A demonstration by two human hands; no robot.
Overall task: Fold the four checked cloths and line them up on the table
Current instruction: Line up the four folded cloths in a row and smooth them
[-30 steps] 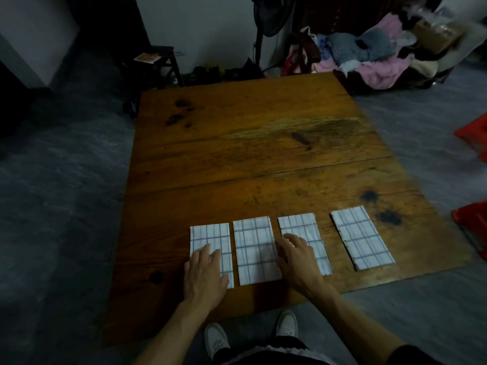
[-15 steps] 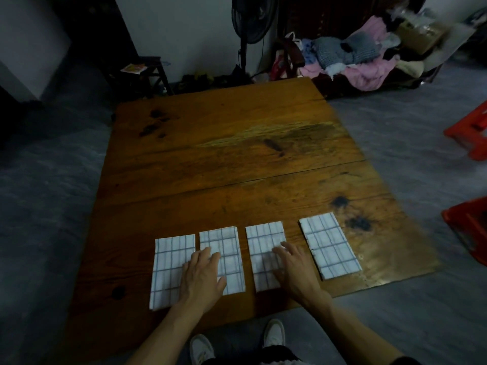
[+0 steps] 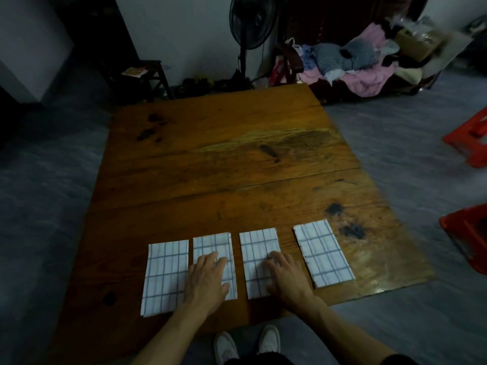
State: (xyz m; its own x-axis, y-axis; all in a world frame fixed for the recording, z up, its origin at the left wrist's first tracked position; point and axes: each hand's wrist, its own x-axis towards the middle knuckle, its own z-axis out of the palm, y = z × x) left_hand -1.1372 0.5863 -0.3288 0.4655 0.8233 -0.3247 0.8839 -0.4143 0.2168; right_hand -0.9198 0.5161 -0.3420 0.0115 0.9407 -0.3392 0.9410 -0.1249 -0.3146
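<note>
Checked cloths all folded; left hand (image 3: 207, 279) and right hand (image 3: 286, 276) press flat, apparently aligning; next, even spacing.

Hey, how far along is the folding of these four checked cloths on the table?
Done: all four cloths lie folded in a row near the table edge. In hand: the left hand rests flat on the second cloth, the right hand on the third cloth. Left: the far-right cloth sits slightly tilted with a wider gap, so probably just straightening.

No legible text, labels, brands, numbers or signs found on any surface in the head view.
</note>
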